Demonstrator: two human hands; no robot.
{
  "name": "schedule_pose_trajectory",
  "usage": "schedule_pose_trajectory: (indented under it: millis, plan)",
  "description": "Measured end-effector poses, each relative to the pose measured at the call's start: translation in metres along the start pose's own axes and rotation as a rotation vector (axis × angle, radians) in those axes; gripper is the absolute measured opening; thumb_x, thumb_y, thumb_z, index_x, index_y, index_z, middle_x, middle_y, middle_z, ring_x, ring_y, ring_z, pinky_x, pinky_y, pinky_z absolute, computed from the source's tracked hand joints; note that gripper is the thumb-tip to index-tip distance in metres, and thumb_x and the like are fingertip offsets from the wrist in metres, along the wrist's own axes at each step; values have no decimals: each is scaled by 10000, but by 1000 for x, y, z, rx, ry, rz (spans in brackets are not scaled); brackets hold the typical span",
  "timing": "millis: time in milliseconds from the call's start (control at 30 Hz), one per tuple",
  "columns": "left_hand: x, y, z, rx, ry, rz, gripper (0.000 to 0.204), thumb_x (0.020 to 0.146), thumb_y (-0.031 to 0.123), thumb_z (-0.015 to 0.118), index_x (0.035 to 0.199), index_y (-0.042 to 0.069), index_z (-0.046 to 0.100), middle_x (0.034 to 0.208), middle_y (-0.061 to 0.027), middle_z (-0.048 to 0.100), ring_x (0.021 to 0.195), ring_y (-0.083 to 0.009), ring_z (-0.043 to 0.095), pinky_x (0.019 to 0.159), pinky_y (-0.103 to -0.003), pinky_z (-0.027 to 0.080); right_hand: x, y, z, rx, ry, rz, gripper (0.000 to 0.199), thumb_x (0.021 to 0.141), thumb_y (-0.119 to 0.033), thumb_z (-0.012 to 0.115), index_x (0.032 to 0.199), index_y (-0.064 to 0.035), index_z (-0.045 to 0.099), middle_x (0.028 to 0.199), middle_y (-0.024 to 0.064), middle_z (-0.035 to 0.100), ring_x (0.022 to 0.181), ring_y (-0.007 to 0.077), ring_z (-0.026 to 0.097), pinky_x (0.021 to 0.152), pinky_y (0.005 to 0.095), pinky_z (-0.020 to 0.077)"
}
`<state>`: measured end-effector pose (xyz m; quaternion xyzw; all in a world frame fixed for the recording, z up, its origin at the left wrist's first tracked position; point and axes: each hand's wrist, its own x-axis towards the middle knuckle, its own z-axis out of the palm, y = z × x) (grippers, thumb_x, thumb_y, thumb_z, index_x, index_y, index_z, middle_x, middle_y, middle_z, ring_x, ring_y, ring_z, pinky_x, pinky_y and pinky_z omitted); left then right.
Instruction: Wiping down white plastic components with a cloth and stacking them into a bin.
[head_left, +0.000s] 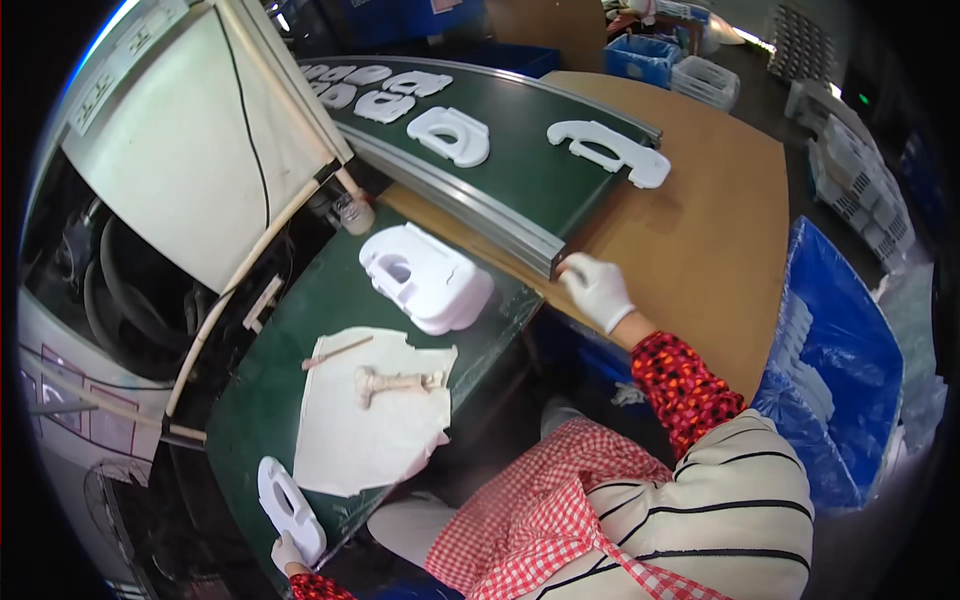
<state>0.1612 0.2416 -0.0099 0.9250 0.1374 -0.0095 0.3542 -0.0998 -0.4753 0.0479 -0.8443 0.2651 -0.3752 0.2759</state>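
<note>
Down at the lower left, my left hand (287,553), in a white glove, grips the lower end of a white plastic part (290,508) with a long slot, at the green table's edge. My right hand (597,290), also gloved, is beside the end of the conveyor's metal rail (520,236). Its fingers are bent together; whatever they hold, if anything, is hidden. Between my hands, a stack of white plastic parts (430,280) rests on the green table (275,345). Nearer me lies a pale sheet (330,440) bearing a cloth-wrapped tool (395,385) and a thin stick (340,352).
A green conveyor belt (510,180) carries several white parts, including a curved one (610,150) near its end. A brown board (720,200) adjoins it. To my right stands a blue-lined bin (850,370) with white parts inside. A white machine panel (190,150) rises at left.
</note>
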Motion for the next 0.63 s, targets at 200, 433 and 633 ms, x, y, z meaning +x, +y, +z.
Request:
schedule_pose_trajectory:
  millis: [200, 433, 633]
  plan:
    - [-79, 127, 55, 425, 449, 332, 338, 808, 114, 558, 1108, -42, 554, 1082, -221, 564, 1014, -389, 538, 867, -438, 434, 130, 92, -22, -402, 187, 79, 311, 826, -211, 571, 1109, -83, 561, 1025, 168, 638, 972, 336, 603, 843, 439, 468]
    - [-165, 167, 135, 333, 343, 945, 192, 746, -7, 574, 936, -29, 561, 994, -208, 559, 958, -380, 537, 842, -459, 443, 247, 129, 22, -630, -21, 186, 376, 865, -253, 547, 1205, -116, 462, 1095, 158, 615, 988, 358, 599, 861, 469, 457]
    - [-230, 147, 175, 302, 147, 853, 206, 711, 32, 626, 915, 39, 599, 963, -158, 608, 934, -341, 584, 889, -407, 444, 323, 24, 134, -445, -67, 141, 552, 856, -289, 608, 1328, -194, 339, 1031, 161, 638, 1034, 370, 595, 847, 460, 479]
